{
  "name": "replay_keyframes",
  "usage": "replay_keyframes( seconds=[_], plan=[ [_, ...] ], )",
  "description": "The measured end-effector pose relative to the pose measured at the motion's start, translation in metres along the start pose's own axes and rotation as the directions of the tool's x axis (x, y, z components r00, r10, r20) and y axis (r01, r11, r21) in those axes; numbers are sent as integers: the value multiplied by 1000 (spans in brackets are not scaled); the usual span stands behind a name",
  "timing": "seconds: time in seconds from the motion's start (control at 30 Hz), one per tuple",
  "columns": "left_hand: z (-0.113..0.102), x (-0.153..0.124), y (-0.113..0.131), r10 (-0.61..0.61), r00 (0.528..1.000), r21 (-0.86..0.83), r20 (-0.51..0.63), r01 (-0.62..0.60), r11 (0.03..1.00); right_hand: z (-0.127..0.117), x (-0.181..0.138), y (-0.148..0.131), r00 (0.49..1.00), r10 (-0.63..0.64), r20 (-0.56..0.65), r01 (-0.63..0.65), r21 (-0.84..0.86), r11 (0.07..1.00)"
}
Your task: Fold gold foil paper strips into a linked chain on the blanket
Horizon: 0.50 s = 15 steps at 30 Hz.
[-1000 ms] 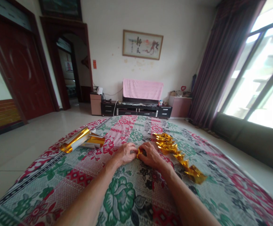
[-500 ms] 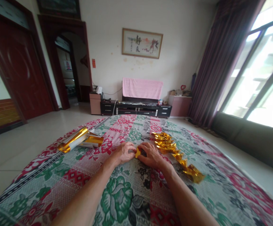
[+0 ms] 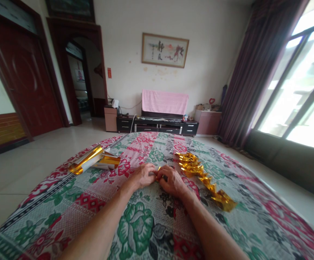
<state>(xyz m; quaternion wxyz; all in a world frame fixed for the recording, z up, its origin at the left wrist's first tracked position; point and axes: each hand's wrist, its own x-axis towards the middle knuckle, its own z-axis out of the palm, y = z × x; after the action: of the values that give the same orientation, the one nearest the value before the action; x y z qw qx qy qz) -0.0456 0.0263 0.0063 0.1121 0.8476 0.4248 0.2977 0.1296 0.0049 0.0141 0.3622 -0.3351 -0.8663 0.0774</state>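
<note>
My left hand [image 3: 144,174] and my right hand [image 3: 171,180] meet at the middle of a flower-patterned cloth [image 3: 135,224] over a round table. Both pinch a small piece of gold foil paper [image 3: 159,169], mostly hidden between the fingers. A curved row of several folded gold foil pieces [image 3: 200,173] runs from just right of my right hand toward the near right, ending at a larger folded piece [image 3: 224,201]. A stack of flat gold foil sheets [image 3: 92,161] lies to the left of my left hand.
Tiled floor surrounds the table. A low dark TV cabinet [image 3: 159,126] with a pink cloth over it stands against the far wall. Dark red doors [image 3: 24,79] are on the left, curtains and a large window [image 3: 295,90] on the right.
My hands have closed in around the gold foil piece, so less of it shows now. The view shifted slightly.
</note>
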Motion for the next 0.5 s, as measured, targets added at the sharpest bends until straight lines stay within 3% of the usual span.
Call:
replay_keyframes(
  seconds=[0.23,0.5],
  plan=[
    [0,-1,-2,6,1000,-59,-16,-7,998,-6,0,4,997,17,71,-23,80,996],
    [-5,-4,-11,-48,998,-85,-34,45,995,-5,0,-3,997,33,71,-31,-32,999]
  ],
)
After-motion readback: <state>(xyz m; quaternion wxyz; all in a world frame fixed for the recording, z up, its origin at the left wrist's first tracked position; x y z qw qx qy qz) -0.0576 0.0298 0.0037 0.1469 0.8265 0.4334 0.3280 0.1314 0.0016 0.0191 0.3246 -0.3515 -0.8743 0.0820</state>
